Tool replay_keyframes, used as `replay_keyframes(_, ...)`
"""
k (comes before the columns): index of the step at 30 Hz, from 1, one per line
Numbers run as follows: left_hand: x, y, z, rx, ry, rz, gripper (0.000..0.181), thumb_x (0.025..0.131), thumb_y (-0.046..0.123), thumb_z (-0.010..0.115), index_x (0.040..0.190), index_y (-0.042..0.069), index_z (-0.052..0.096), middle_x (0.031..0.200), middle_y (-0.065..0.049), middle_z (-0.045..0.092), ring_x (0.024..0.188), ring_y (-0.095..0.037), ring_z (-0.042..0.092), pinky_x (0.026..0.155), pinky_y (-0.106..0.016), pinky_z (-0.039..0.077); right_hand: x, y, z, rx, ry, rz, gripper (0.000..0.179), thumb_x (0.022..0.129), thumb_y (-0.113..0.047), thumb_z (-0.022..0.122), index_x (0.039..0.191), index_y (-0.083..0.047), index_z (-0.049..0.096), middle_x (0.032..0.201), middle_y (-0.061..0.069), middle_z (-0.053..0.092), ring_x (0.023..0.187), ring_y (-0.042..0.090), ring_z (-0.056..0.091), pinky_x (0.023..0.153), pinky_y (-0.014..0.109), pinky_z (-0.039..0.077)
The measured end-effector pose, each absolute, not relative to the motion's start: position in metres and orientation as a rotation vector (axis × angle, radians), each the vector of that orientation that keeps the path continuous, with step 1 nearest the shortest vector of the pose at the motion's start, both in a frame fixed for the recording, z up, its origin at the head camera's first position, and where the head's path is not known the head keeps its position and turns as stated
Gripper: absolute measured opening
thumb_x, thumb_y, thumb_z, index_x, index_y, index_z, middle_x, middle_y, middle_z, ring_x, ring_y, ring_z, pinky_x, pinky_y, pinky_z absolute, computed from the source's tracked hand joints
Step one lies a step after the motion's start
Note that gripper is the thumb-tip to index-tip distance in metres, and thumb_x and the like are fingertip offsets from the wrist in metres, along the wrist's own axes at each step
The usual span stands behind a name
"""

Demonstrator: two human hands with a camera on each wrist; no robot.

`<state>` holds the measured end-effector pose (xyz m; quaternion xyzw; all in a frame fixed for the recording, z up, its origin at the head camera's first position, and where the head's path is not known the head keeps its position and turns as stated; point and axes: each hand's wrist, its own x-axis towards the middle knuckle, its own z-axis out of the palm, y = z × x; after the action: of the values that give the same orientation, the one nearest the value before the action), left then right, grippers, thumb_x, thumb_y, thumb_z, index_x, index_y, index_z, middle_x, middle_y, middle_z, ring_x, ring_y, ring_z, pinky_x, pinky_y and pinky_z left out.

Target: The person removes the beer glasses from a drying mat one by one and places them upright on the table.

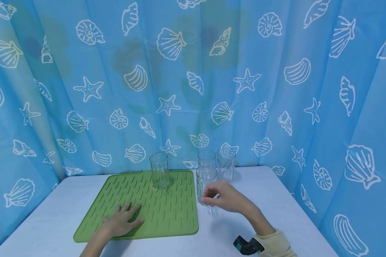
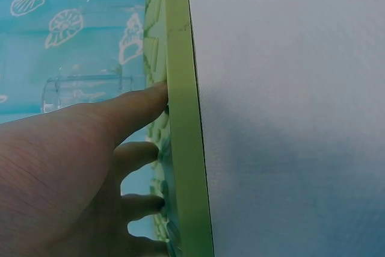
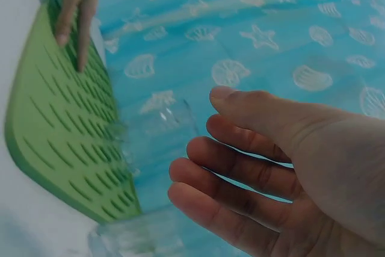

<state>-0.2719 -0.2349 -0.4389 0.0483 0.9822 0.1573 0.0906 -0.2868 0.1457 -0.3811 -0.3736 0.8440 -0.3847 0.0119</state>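
Observation:
A green ridged mat [image 1: 148, 214] lies on the table, and one clear drinking glass [image 1: 159, 171] stands upright near its far edge. My left hand [image 1: 120, 223] rests on the mat's near part with spread fingers; the left wrist view shows its thumb [image 2: 141, 103] by the mat's edge. Right of the mat stand three more clear glasses: a front one [image 1: 202, 178], one behind it [image 1: 207, 156] and one at the back right [image 1: 226, 166]. My right hand [image 1: 226, 196] hovers beside the front glass, partly covering it. In the right wrist view its fingers [image 3: 234, 167] bend loosely around nothing.
White cloth covers the table [image 1: 260, 214]. A blue curtain [image 1: 193, 89] with white shell prints hangs right behind the far edge and along both sides. On the right forearm are a dark wrist device [image 1: 247, 246] and a beige sleeve [image 1: 276, 244].

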Motion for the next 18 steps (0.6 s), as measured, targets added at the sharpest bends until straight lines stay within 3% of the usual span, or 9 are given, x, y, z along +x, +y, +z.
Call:
replay_keyframes(5, -0.273, -0.236, -0.440, 0.141, 2.923, 0.457, 0.077, 0.091, 0.062, 0.055, 0.150, 0.016, 0.040, 0.157, -0.030, 0.024, 0.140, -0.064, 0.012, 0.089, -0.092, 0.011, -0.285, 0.128, -0.388, -1.196, 2.550, -1.161, 0.014, 0.095, -0.031, 0.065, 0.089, -0.019, 0.069, 0.079, -0.003, 0.071, 0.068, 0.002, 0.061, 0.063, 0.021, 0.055)
replay_keyframes(11, -0.274, -0.237, -0.442, 0.134, 2.919, 0.453, 0.077, 0.091, 0.063, 0.055, 0.151, 0.016, 0.039, 0.157, -0.029, 0.024, 0.141, -0.064, 0.011, 0.089, -0.092, 0.010, -0.285, 0.114, -0.397, -1.183, 2.520, -1.121, 0.011, 0.095, -0.028, 0.066, 0.088, -0.019, 0.071, 0.086, 0.004, 0.075, 0.073, 0.000, 0.065, 0.065, 0.019, 0.054)
replay_keyframes(18, -0.276, -0.238, -0.443, 0.129, 2.919, 0.442, 0.078, 0.091, 0.064, 0.054, 0.151, 0.017, 0.039, 0.158, -0.029, 0.024, 0.141, -0.063, 0.011, 0.089, -0.092, 0.010, -0.289, 0.101, -0.400, -1.222, 2.529, -1.070, 0.011, 0.095, -0.027, 0.066, 0.091, -0.019, 0.072, 0.085, -0.005, 0.073, 0.077, -0.002, 0.065, 0.070, 0.018, 0.055)
